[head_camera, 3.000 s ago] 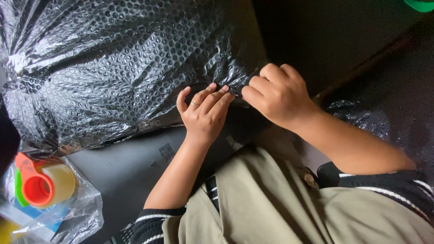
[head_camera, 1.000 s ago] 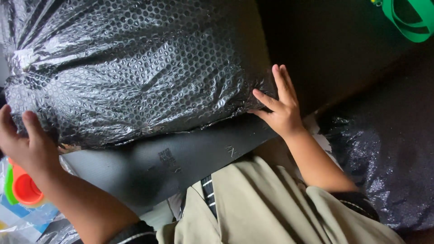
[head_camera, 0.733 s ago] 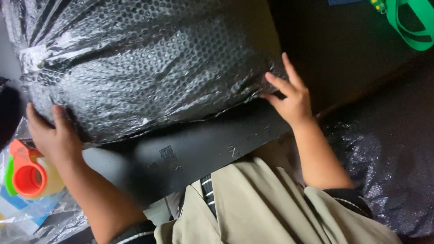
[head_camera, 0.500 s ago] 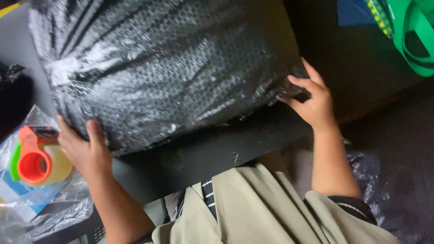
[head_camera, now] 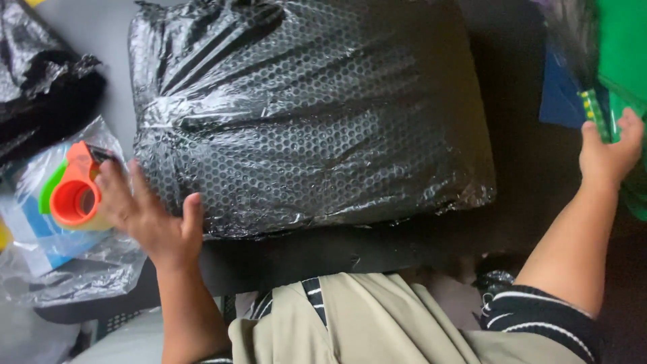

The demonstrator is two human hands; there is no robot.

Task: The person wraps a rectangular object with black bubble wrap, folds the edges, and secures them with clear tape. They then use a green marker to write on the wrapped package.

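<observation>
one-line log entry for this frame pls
left hand: open, by tape dispenser | right hand: on green item, grip unclear | bubble-wrapped parcel: on dark surface, untouched

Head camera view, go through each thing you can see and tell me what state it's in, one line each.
Bubble-wrapped bundle: fully wrapped, lying flat on the dark surface.
Tape dispenser: lying on a clear plastic bag, roll loaded.
Left hand: open, fingers spread, beside the dispenser and the bundle's corner.
Right hand: at a green object; grip unclear.
Black plastic: crumpled, upper left.
</observation>
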